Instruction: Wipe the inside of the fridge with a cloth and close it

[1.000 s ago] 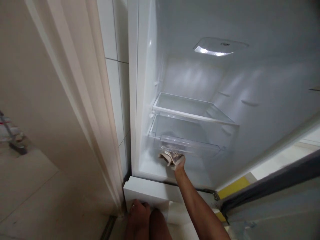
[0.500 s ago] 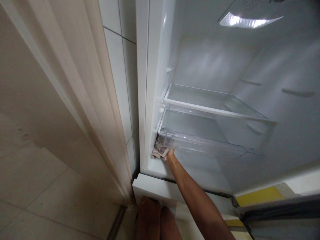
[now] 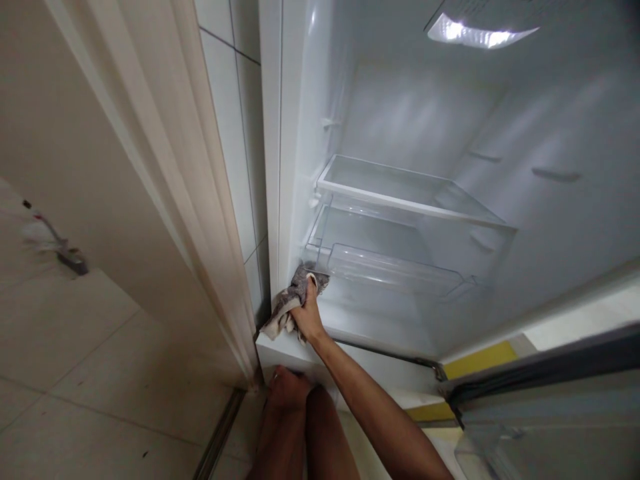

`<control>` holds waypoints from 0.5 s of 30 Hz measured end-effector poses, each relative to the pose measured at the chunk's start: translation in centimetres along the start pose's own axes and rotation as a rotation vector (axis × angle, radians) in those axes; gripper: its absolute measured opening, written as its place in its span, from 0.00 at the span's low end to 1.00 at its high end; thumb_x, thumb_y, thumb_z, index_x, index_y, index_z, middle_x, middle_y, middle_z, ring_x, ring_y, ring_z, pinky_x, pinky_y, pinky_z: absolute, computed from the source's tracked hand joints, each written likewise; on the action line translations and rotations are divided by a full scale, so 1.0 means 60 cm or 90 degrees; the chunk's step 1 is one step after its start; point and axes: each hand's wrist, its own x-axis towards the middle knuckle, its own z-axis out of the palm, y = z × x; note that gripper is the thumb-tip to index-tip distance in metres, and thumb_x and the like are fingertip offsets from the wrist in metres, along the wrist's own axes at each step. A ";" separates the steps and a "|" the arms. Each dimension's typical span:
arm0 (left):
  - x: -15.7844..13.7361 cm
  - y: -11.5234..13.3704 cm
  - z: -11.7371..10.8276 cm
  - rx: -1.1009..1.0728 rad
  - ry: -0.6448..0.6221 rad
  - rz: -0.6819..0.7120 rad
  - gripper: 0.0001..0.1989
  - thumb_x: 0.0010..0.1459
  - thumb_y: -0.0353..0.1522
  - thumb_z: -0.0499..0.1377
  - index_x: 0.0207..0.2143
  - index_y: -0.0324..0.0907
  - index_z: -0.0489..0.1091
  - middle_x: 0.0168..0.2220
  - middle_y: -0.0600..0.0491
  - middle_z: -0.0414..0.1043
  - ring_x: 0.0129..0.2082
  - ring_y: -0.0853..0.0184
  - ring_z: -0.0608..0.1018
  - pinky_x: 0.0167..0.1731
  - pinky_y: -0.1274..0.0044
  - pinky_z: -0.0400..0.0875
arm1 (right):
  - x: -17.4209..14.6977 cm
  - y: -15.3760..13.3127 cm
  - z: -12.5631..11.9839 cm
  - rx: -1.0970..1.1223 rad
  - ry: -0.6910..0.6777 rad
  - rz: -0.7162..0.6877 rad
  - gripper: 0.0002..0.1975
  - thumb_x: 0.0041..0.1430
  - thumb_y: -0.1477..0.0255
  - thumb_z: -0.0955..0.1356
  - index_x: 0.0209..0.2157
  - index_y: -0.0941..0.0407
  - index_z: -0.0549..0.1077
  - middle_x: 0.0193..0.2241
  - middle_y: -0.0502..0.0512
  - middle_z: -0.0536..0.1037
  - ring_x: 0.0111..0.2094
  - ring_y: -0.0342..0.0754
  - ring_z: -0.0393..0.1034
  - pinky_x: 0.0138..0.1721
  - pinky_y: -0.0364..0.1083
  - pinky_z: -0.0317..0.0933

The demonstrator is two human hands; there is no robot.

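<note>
An open white fridge [image 3: 400, 100] fills the upper right. My right hand [image 3: 307, 313] grips a crumpled grey-and-white cloth [image 3: 287, 303] and presses it against the fridge's lower left front corner, beside the clear plastic drawer [image 3: 395, 263]. A glass shelf [image 3: 400, 187] sits just above that drawer. My left hand [image 3: 287, 390] rests on my knee at the bottom edge, just below the white lower compartment front [image 3: 280, 353]; its fingers are curled, with nothing seen in them.
A pale curtain [image 3: 165, 153] hangs left of the fridge, in front of a white tiled wall [image 3: 235, 120]. The fridge door [image 3: 550, 373] stands open at the lower right. Beige floor tiles [image 3: 100, 373] spread to the left, with a small tool [image 3: 70, 257] lying on them.
My right hand has drawn the cloth from under the drawer's front out to the fridge's lower left front corner. The view shifted slightly.
</note>
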 end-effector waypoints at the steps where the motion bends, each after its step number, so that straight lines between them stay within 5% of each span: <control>1: 0.000 0.000 -0.001 0.005 -0.004 0.001 0.19 0.57 0.32 0.58 0.48 0.29 0.72 0.48 0.30 0.80 0.53 0.43 0.81 0.51 0.60 0.72 | 0.005 -0.003 0.000 -0.011 0.002 0.002 0.52 0.48 0.66 0.72 0.72 0.64 0.53 0.72 0.71 0.58 0.75 0.59 0.50 0.77 0.57 0.42; 9: -0.010 0.001 -0.016 0.019 -0.034 0.022 0.20 0.62 0.33 0.54 0.51 0.26 0.68 0.48 0.27 0.79 0.54 0.44 0.80 0.49 0.61 0.70 | 0.047 0.016 -0.046 0.017 -0.012 -0.029 0.35 0.46 0.68 0.69 0.59 0.56 0.68 0.57 0.59 0.76 0.57 0.54 0.70 0.67 0.53 0.61; 15: -0.006 0.003 -0.016 0.026 -0.069 0.015 0.20 0.63 0.33 0.53 0.52 0.27 0.67 0.48 0.28 0.80 0.52 0.46 0.82 0.47 0.64 0.73 | 0.097 0.024 -0.033 -0.068 0.074 -0.042 0.21 0.51 0.66 0.67 0.46 0.56 0.75 0.46 0.58 0.81 0.50 0.54 0.72 0.60 0.53 0.65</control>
